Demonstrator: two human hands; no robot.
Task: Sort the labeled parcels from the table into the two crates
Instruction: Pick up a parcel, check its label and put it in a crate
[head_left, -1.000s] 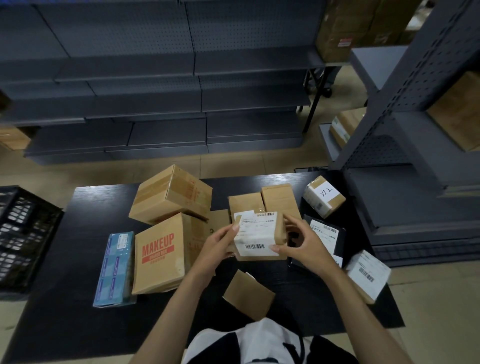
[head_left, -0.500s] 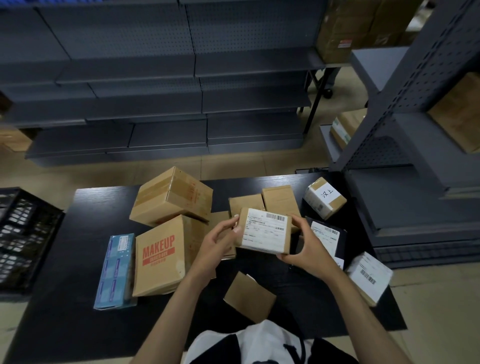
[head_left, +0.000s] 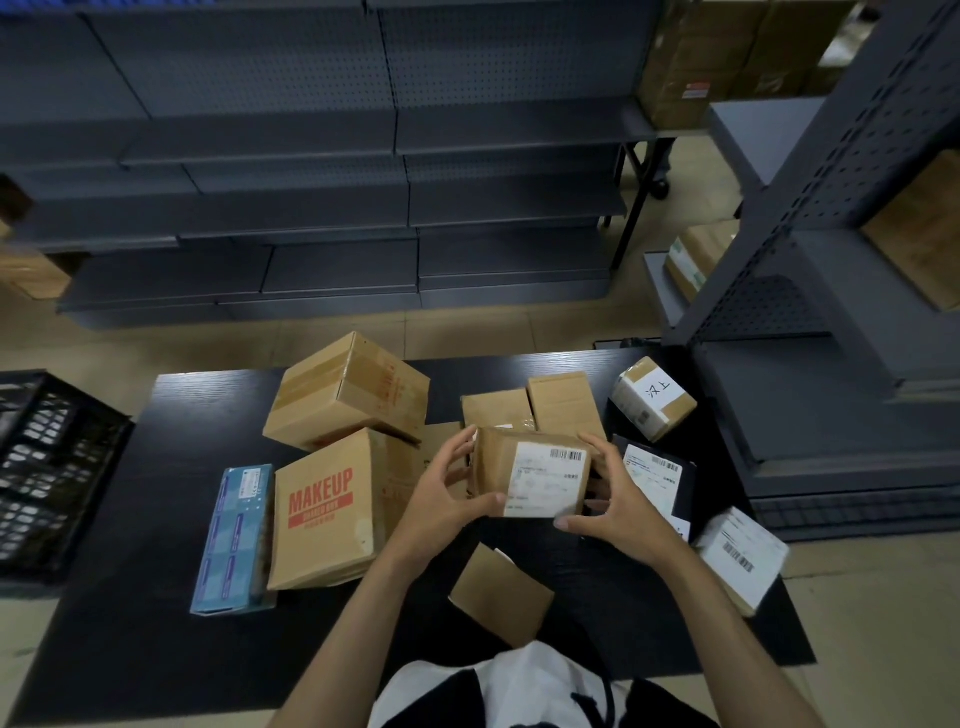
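Both hands hold a small brown parcel (head_left: 524, 475) with a white barcode label above the black table (head_left: 130, 597). My left hand (head_left: 447, 493) grips its left side, thumb under the front edge. My right hand (head_left: 613, 499) grips its right side. On the table lie a MAKEUP box (head_left: 322, 504), a larger brown box (head_left: 348, 389), a blue flat box (head_left: 234, 538), two small brown boxes (head_left: 561, 405), a taped box with handwriting (head_left: 654, 397), a black parcel (head_left: 660, 473), a white-labelled parcel (head_left: 743, 558) and a flat brown packet (head_left: 501, 600). One black crate (head_left: 47, 467) stands at the left.
Grey metal shelving (head_left: 311, 182) runs behind the table. A second shelf unit (head_left: 831, 312) stands close at the right, with cardboard boxes on it. Tan floor shows between table and shelves.
The parcel in my hands has been turned, so its brown side now shows beside the label. Both hands kept hold of it at about the same spot.
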